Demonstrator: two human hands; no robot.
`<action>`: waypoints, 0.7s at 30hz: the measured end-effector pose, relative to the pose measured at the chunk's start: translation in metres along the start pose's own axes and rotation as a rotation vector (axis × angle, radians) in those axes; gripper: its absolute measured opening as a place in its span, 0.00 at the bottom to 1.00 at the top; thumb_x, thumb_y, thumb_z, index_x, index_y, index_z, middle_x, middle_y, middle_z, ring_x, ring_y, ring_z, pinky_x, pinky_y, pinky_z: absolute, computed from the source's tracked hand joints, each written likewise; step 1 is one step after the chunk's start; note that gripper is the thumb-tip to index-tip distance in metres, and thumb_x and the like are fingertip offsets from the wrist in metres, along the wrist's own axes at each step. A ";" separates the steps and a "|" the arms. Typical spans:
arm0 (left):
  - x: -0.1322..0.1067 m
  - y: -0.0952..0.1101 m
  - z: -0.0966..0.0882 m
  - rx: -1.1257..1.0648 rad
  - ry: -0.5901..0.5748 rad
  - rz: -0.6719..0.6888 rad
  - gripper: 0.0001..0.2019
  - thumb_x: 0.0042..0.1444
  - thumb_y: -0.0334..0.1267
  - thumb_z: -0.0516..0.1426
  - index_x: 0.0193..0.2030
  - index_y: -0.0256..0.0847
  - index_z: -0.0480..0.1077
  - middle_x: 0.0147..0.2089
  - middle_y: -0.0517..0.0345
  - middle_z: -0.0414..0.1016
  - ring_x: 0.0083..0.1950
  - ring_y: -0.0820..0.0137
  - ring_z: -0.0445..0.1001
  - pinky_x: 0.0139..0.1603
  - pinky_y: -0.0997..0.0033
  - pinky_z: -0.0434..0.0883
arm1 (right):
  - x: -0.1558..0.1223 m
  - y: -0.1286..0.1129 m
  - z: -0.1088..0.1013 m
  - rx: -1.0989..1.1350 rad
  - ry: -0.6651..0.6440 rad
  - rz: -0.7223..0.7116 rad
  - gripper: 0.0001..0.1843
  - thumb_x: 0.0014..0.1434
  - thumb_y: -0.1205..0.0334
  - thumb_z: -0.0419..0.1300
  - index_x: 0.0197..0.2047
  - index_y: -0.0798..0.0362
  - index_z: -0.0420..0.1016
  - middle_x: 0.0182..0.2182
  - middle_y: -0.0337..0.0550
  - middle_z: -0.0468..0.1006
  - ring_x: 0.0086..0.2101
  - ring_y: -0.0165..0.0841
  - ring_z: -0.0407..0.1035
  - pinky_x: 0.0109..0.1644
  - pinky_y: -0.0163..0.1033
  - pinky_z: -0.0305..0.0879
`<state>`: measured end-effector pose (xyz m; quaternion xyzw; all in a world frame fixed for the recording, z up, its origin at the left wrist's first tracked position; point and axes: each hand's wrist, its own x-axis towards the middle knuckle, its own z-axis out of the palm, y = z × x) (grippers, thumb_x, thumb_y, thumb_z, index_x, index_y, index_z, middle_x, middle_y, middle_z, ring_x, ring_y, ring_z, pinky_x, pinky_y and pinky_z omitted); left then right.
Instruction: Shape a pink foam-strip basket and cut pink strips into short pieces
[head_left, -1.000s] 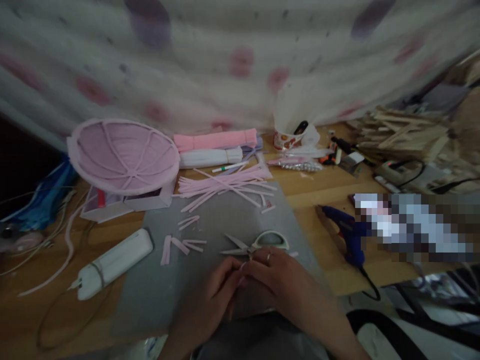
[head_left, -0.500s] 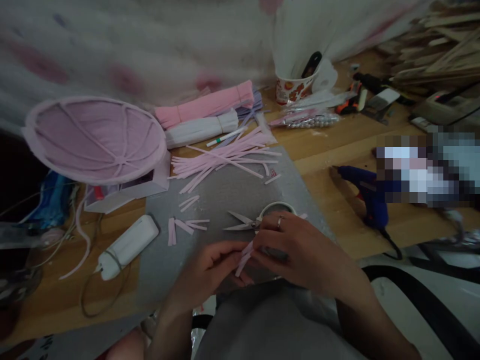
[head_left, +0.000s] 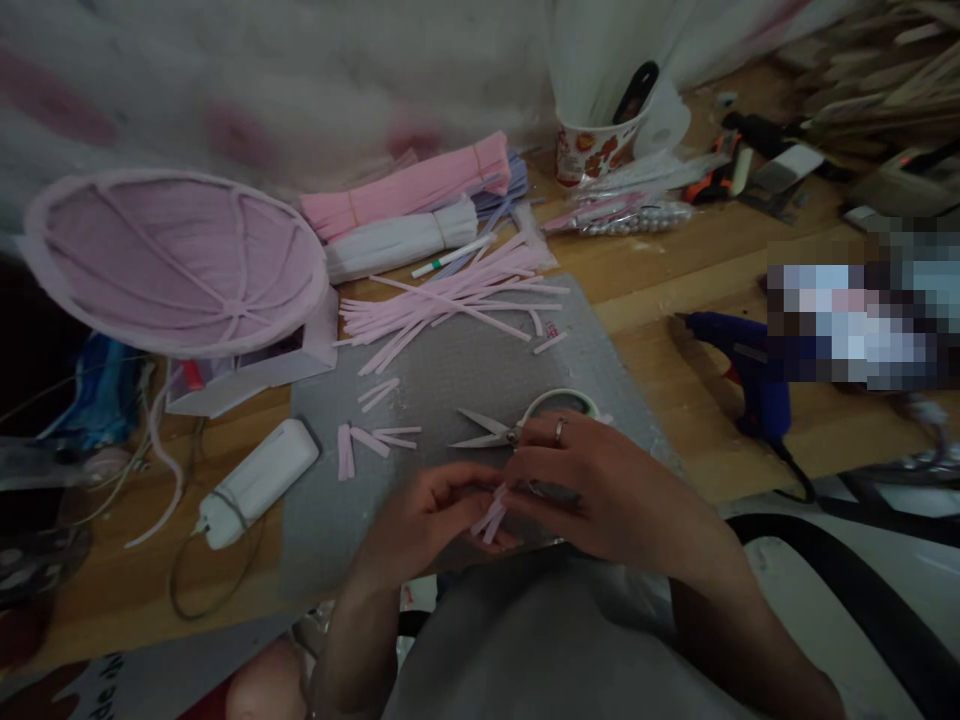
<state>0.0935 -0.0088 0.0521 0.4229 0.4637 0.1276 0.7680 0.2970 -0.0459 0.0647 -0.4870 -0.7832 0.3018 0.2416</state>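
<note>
- Pink strips [head_left: 491, 516] of short cut material, pinched at the near edge of the grey mat [head_left: 450, 375] — right hand [head_left: 600, 490] and left hand [head_left: 431, 515] both gripping the little bundle, fingertips meeting around it just above the lap.
- Right hand: thumb and forefinger closed on the upper end of the strips, a ring on one finger, back of the hand covering part of the scissors' handle.
- Left hand: fingers curled under and around the lower end of the same strips, palm turned inward.
- Just beyond the right hand, pale-handled scissors [head_left: 517, 425] flat on the mat, blades parted and pointing left.
- Left of the scissors, a few cut pink pieces [head_left: 371, 440] scattered on the mat, apart from the hands.
- Further back, a loose heap of long pink strips [head_left: 450, 305] across the mat's far edge, with a white pen [head_left: 452, 257] behind it.
- Behind those, pink and white bundles [head_left: 405, 215] side by side on the wooden table [head_left: 675, 270].
- Far left — a large pink dish-shaped frame [head_left: 176, 265] tilted on a box; below it a white cylinder-like device [head_left: 259, 482] with a cord.
- Right of the mat, a blue glue gun [head_left: 750, 365] on the wood, well apart from the hands.
- At the back, a patterned paper cup [head_left: 592, 150] holding tools.
</note>
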 end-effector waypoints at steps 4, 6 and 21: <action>0.001 -0.003 -0.003 0.010 -0.008 0.002 0.10 0.52 0.42 0.63 0.40 0.44 0.82 0.28 0.56 0.82 0.29 0.61 0.82 0.33 0.63 0.77 | -0.002 -0.001 -0.002 0.056 0.002 -0.006 0.05 0.66 0.62 0.61 0.40 0.49 0.80 0.33 0.39 0.73 0.34 0.32 0.67 0.37 0.37 0.57; 0.001 -0.004 -0.005 0.011 -0.013 0.000 0.10 0.52 0.42 0.63 0.40 0.44 0.82 0.30 0.55 0.83 0.30 0.61 0.83 0.32 0.63 0.78 | -0.002 -0.001 -0.002 0.041 0.003 -0.006 0.05 0.65 0.64 0.61 0.39 0.49 0.80 0.32 0.39 0.73 0.34 0.32 0.66 0.37 0.37 0.57; -0.003 -0.002 -0.002 0.022 -0.049 -0.014 0.14 0.54 0.46 0.63 0.44 0.44 0.81 0.34 0.55 0.84 0.30 0.65 0.83 0.34 0.66 0.77 | 0.005 0.002 0.006 -0.063 -0.017 0.016 0.06 0.64 0.65 0.62 0.34 0.54 0.77 0.31 0.40 0.71 0.34 0.34 0.66 0.36 0.39 0.56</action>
